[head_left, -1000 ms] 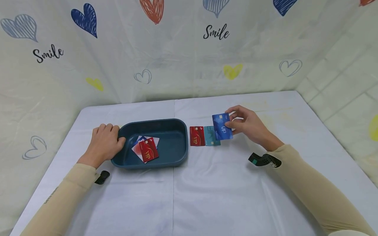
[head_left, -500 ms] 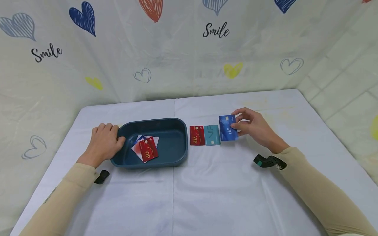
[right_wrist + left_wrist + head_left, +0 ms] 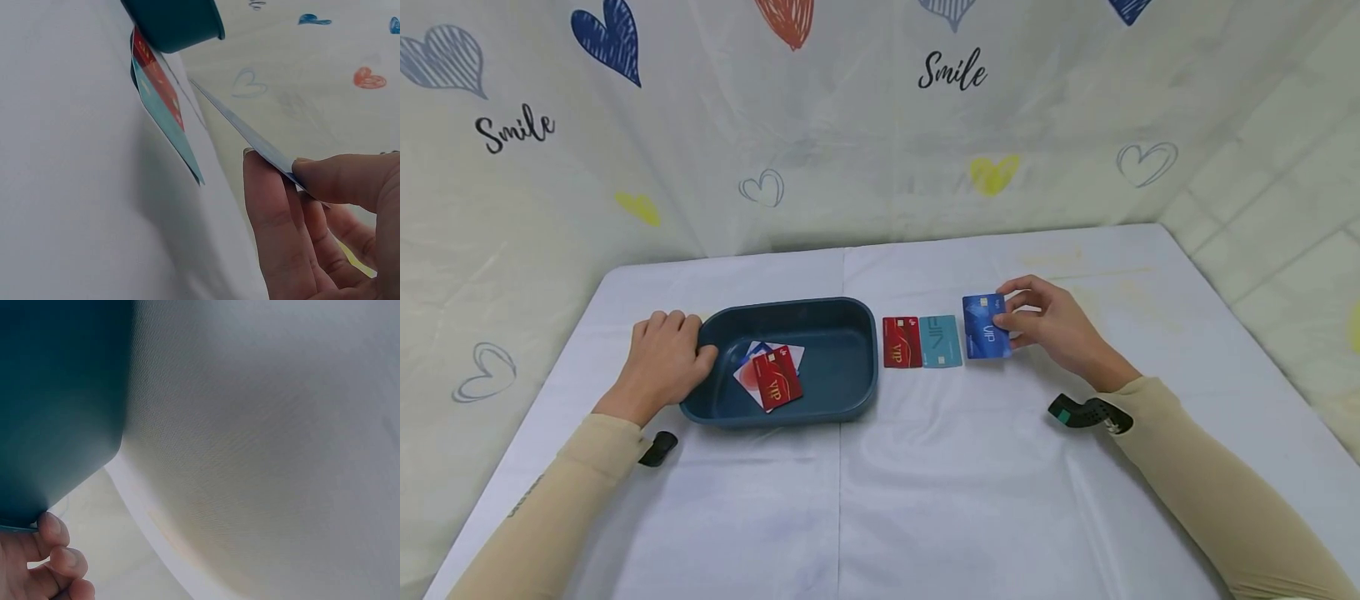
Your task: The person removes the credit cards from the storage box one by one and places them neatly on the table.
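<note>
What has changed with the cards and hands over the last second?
The right hand has carried the blue card rightward: it overlapped the teal card in the head view, and now appears just right of it. Nothing was let go. The left hand stayed on the tray, and the red card and teal card stayed side by side.

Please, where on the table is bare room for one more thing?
The widest bare patch of table lies on the person's side of the tray; another, right of the right hand. It is crowded between tray and right hand, with a red card, a teal card and the held blue card.
</note>
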Demonstrator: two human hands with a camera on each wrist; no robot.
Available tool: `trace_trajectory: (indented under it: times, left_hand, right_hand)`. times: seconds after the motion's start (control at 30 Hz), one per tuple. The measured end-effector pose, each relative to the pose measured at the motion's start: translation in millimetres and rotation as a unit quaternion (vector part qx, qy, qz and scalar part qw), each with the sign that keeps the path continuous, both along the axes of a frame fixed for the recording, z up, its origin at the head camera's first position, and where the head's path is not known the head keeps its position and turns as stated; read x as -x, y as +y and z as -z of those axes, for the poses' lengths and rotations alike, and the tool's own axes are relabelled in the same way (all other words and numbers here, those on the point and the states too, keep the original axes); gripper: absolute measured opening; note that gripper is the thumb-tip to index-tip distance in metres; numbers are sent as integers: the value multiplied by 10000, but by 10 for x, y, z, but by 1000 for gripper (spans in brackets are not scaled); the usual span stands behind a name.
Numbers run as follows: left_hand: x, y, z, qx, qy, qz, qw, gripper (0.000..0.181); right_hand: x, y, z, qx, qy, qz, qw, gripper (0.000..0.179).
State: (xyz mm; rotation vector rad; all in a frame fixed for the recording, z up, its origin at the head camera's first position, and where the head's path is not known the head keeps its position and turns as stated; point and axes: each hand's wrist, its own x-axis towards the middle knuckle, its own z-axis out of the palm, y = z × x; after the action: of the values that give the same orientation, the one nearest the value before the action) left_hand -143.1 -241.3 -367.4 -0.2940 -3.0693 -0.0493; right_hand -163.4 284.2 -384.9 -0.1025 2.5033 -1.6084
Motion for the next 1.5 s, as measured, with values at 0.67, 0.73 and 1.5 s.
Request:
trace_trajectory:
  times: [0.67,0.73,1.5]
  left_hand:
    - [7,-26,16,-43,-67,-46,10000,43]
    - [7,-24,17,-47,-68,-31,10000,43]
    - [20,-8,10,-25,-34,3,10000,42]
  right_hand:
    - [55,7,64,16,-373,-49,9993,46]
    - [62,5,75,-25,-450,-31,9990,47]
    - [90,-28,170,-570,-497,-55,9971,53]
